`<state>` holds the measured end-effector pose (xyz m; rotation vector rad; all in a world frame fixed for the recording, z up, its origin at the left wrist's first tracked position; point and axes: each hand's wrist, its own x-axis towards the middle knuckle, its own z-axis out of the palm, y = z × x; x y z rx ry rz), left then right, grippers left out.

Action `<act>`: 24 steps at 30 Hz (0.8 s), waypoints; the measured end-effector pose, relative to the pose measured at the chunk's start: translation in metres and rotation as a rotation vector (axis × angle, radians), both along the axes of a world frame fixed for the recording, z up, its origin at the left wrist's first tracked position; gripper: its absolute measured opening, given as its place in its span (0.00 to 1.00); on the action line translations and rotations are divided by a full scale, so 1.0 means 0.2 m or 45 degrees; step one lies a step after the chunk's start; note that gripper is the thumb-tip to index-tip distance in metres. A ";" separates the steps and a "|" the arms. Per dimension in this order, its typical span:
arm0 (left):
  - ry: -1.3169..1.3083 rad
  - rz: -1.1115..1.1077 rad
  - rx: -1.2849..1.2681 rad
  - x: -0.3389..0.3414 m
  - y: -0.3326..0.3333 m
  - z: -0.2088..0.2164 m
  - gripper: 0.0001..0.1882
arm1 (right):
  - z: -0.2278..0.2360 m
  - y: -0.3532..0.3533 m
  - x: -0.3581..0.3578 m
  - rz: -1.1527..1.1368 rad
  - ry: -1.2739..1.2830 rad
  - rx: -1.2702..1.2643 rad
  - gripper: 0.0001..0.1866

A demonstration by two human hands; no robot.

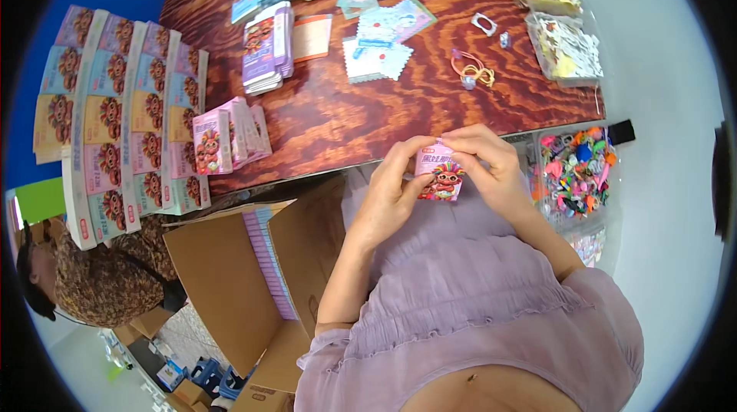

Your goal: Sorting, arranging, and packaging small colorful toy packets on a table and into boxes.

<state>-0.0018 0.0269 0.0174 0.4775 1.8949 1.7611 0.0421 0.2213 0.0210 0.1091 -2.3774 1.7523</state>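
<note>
Just off the table's near edge, a small pink box with a colourful cartoon figure on its front is held upright over my lap. My left hand grips its left side, thumb on the front. My right hand has its fingers pinched at the box's top right corner, by the upper edge. Whether the top flap is open is hidden by the fingers. Left of my hands, on the table, several similar pink boxes stand in a leaning row.
Tall stacks of picture boxes rise at the left. Packs of cards and loose card sheets lie on the wooden table. Hair ties lie nearby. Bags of small parts sit right; a carton stands below left, near another person.
</note>
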 end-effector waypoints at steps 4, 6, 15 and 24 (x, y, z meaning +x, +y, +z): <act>-0.050 0.184 -0.050 0.01 -0.07 0.08 0.41 | -0.02 -0.10 -0.10 0.106 -0.107 -0.179 0.09; 0.109 0.271 -0.290 0.00 -0.18 0.17 0.46 | 0.07 -0.22 -0.19 0.204 -0.161 -0.275 0.13; 0.355 0.916 -0.254 -0.34 -0.77 0.56 0.31 | 0.30 -1.03 -0.87 0.585 -0.047 -0.598 0.10; 0.626 0.944 -0.733 -0.63 -1.09 0.18 0.31 | 0.13 -1.13 -0.88 0.124 0.344 0.016 0.14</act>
